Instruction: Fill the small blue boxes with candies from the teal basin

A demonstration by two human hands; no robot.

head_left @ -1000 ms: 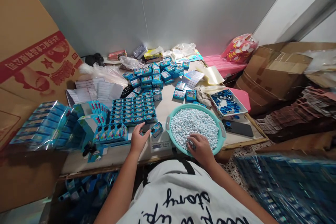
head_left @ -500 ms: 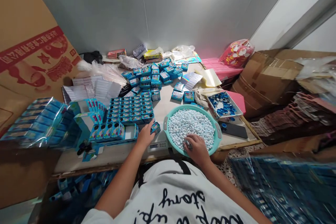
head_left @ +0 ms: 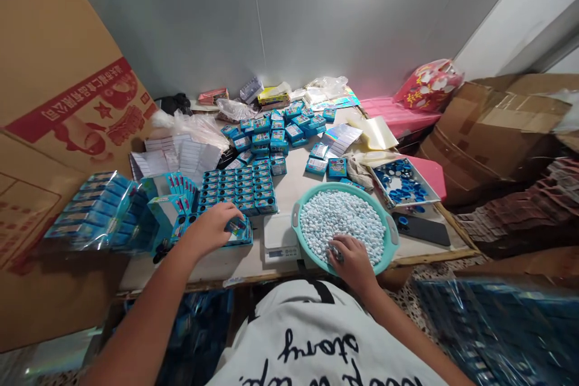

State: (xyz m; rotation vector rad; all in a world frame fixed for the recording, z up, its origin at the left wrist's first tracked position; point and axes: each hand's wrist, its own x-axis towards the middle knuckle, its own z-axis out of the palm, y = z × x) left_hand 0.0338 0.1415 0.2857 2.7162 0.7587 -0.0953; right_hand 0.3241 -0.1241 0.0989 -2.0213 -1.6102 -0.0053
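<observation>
My left hand (head_left: 211, 228) is closed on a small blue box (head_left: 236, 227) and holds it over the front of an open blue display carton (head_left: 246, 240). Behind it stand tight rows of matching small boxes with round dark openings (head_left: 237, 188). Down in the turquoise basin (head_left: 296, 223), my right hand (head_left: 355, 258) rests on the heap of pale blue and white pellets (head_left: 341, 217). Its fingers are curled round something small and greyish, mostly hidden, which I cannot make out. Between the hands lies a white digital scale (head_left: 279, 235).
A loose pile of small blue boxes (head_left: 271, 129) lies at the back. To the right are a tray of blue caps (head_left: 402, 184) and a black phone (head_left: 425, 229). A big carton (head_left: 67, 102) and plastic-wrapped blue packs (head_left: 99, 211) stand left.
My left hand has moved left with the small blue box, from beside the scale to above the display carton. My right hand stays in the basin. The view has shifted slightly.
</observation>
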